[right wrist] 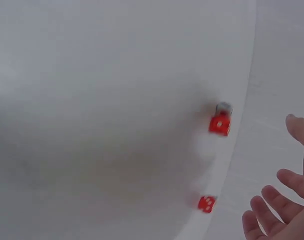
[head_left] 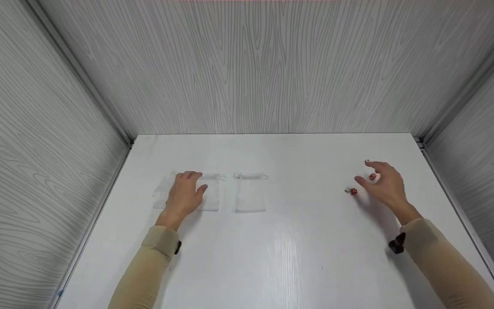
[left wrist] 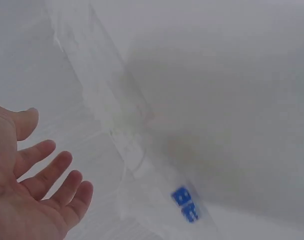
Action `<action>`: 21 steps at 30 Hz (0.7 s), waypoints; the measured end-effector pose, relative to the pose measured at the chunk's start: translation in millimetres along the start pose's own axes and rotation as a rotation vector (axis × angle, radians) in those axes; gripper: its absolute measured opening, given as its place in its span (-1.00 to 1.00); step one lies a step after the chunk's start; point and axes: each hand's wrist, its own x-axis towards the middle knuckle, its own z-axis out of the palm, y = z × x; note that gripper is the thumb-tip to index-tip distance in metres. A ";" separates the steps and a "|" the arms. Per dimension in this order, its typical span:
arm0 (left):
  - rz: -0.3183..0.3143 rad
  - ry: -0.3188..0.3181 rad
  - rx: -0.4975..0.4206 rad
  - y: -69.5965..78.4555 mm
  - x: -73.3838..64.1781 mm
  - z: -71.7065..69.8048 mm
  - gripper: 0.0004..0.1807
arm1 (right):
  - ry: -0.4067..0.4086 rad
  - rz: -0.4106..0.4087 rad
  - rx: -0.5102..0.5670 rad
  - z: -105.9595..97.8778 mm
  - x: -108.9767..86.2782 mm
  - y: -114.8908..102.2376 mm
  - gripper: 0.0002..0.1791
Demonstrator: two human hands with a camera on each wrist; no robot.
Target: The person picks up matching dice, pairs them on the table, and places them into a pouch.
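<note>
My L grip [head_left: 184,195] & R grip [head_left: 385,185], both relaxed, empty, are by flat clear plastic bags [head_left: 211,198] (left) & small red cubic dice [head_left: 353,192] (right) resp., prob. spaced one side each.

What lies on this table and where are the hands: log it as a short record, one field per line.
Surface: white table, wood-grain panels around it
Left side: clear bags, laid flat
Blue dice: two, at a bag; inside or under it unclear
Right side: two red dice, apart
Beside one red die: small greyish piece
Left hand: over the bags, holding nothing
Right hand: by the red dice, thumb and fingers apart, holding nothing
</note>
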 end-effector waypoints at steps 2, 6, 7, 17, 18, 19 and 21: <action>0.024 -0.053 -0.012 6.7 -1.2 11.6 -0.52 | 0.021 0.074 0.020 -4.2 -4.2 19.1 -0.35; 0.034 -0.159 0.010 9.7 -4.6 29.1 -0.54 | -0.052 0.265 0.094 -6.5 -8.0 47.4 -0.28; 0.038 -0.182 0.026 9.1 -5.1 32.4 -0.55 | -0.081 0.306 0.121 -5.8 -7.9 52.4 -0.24; 0.039 -0.244 0.071 9.4 -6.9 41.3 -0.53 | -0.152 0.391 0.176 1.2 2.6 57.7 -0.30; 0.033 -0.250 0.067 9.5 -7.3 41.1 -0.50 | -0.148 0.397 0.168 1.5 3.4 56.4 -0.33; 0.028 -0.257 0.065 9.7 -7.9 40.9 -0.48 | -0.146 0.400 0.161 1.8 4.2 55.3 -0.37; 0.024 -0.266 0.064 9.8 -8.9 40.7 -0.46 | -0.142 0.411 0.153 2.2 5.4 53.0 -0.41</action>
